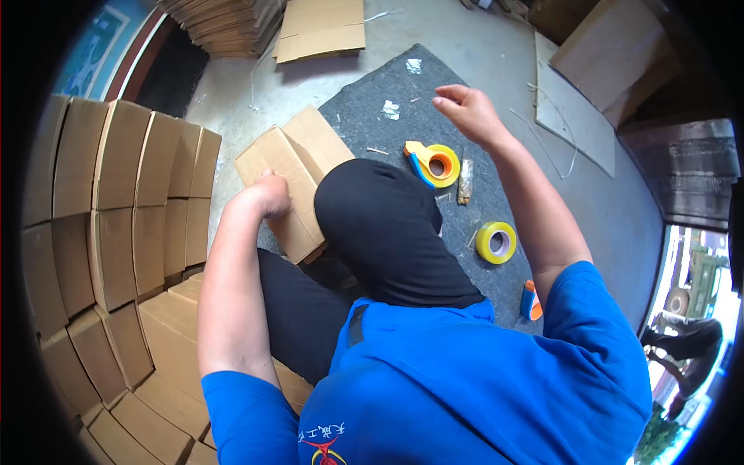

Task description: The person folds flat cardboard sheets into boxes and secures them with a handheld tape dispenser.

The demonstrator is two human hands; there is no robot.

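My left hand (271, 194) grips a brown cardboard box (267, 167) in front of my left knee, its fingers bent against the near panel. The box stands tilted, with a flap or panel (318, 138) raised on its far side. Part of it is hidden behind my leg. Raised over the dark mat, my right hand (473, 116) has its fingers curled in, and nothing shows in it. Below that hand lies a yellow and blue tape dispenser (434, 164) with a roll in it. A loose roll of yellow tape (485, 246) lies nearer to me.
Stacked cardboard boxes (120, 163) form a wall at my left. A grey mat (372, 93) with paper scraps covers the floor ahead. An orange and blue tool (531, 302) lies by my right elbow. Flat cardboard (322, 31) lies at the back; cardboard sheets (612, 58) lean at right.
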